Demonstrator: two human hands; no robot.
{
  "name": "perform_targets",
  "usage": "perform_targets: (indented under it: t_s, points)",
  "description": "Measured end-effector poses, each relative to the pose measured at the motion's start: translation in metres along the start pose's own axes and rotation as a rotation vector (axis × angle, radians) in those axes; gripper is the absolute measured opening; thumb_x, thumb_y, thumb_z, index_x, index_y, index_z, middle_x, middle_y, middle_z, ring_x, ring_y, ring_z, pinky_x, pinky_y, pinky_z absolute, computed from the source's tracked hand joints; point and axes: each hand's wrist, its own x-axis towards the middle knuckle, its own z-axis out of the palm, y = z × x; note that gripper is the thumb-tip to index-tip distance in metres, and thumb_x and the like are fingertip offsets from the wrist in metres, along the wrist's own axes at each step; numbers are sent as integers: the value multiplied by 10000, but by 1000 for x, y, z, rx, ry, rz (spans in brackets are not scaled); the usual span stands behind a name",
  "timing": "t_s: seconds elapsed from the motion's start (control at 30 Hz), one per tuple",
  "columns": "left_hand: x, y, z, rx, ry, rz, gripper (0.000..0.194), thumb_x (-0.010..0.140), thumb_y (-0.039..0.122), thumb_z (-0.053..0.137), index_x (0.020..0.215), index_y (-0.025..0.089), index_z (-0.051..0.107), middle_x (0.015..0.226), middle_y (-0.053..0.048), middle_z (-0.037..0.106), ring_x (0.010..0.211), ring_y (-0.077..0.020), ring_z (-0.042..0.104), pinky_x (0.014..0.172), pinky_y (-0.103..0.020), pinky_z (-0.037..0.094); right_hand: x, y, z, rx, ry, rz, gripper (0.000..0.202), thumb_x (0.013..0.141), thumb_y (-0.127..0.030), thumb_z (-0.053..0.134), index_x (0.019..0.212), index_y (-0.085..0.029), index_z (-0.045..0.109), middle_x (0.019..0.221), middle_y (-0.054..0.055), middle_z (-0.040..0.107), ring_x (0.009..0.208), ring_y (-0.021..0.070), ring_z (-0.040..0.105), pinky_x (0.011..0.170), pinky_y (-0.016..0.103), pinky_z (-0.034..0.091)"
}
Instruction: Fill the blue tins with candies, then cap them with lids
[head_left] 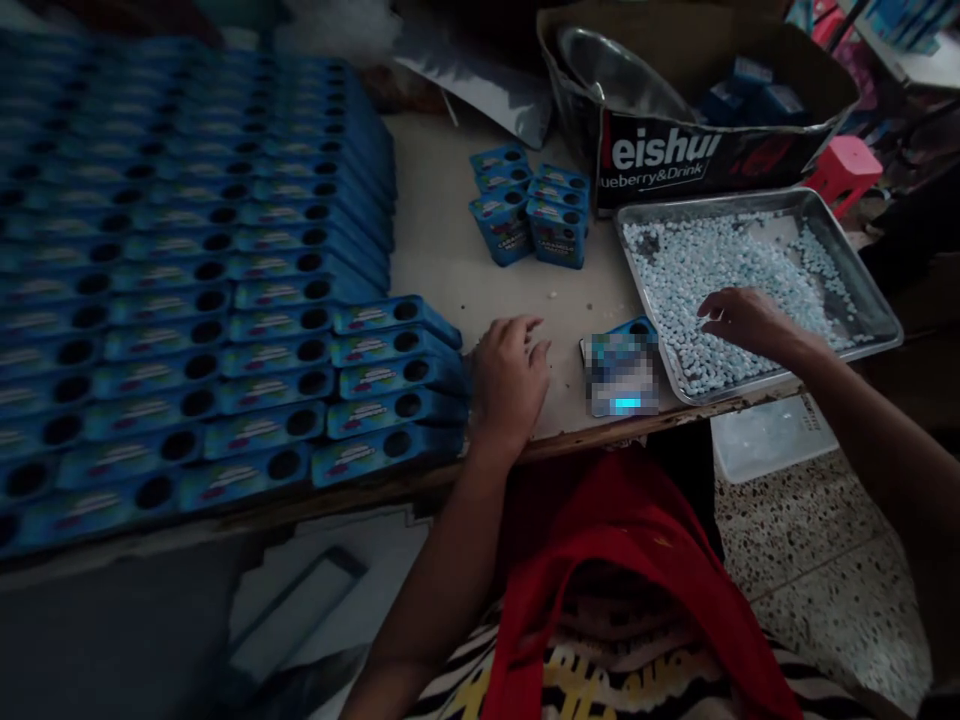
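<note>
My left hand (514, 375) rests on the table beside the stacked blue boxes (390, 375), its fingers loosely bent and apart, with nothing visible in it. Over a metal tray (892, 325) of small white and pale-blue pellets (697, 270), my right hand (750, 320) hovers with curved fingers and a small gap between thumb and forefinger. Between the hands lies a small flat device (621, 375), partly pixelated, with a lit cyan patch. A blue box (637, 327) shows at its far edge, mostly hidden.
Rows of blue boxes with dark round holes fill the left side. Several printed blue packs (555, 230) stand farther back. Behind the tray is a black carton (675, 150) holding a metal bowl (622, 75) and blue boxes. A pink stool (847, 165) stands at right.
</note>
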Motion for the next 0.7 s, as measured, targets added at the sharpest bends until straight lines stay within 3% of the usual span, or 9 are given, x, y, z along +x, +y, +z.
perform_targets:
  t_s: [0.1,0.23,0.33,0.43,0.5,0.57,0.7]
  points:
    - [49,2,29,70,27,-53,334,913,128,703,1240,188,723,1345,-168,678,1276,-332,682,1155,-473,548,2,-7,18,-15,56,-86,334,995,-301,677,1261,-172,833,1176,149,810,908,259,751,855,370,554]
    - [87,-11,57,138,-49,-92,61,875,172,737,904,198,690,1157,-157,704,1202,-360,678,1163,-510,510,3,-8,19,-76,25,-189,457,1023,-328,659,1443,-176,753,1361,189,753,1196,346,724,1046,447,549]
    - [91,-27,56,66,4,-80,131,852,172,741,790,217,636,1021,-97,704,1067,-297,687,1095,-462,535,-1,1,24,-143,-70,-268,696,950,-350,747,1619,-212,615,1681,206,565,1501,437,535,1201,555,452]
    - [96,-24,41,-76,101,-116,110,829,168,759,807,216,663,835,-23,674,876,-229,667,988,-408,570,-2,0,38,-188,-81,-252,805,926,-361,749,1686,-225,522,1820,213,375,1588,478,402,1229,612,379]
    - [104,-1,31,-184,97,-54,65,852,188,768,848,215,708,773,0,669,817,-209,668,938,-380,589,1,-6,46,-201,-21,-209,696,967,-347,677,1639,-204,564,1743,230,473,1526,467,450,1189,587,395]
    - [113,37,31,-300,21,70,38,869,193,777,875,216,747,785,-1,695,855,-208,706,929,-358,606,8,-10,52,-206,25,-164,555,1003,-307,590,1536,-158,643,1577,256,612,1422,444,526,1111,531,440]
    - [122,113,66,-466,-210,309,92,849,135,806,914,199,805,864,-32,753,1057,-266,774,1038,-422,617,22,-1,50,-113,30,-93,408,974,-297,615,1325,-133,740,1312,230,751,1154,359,666,904,408,491]
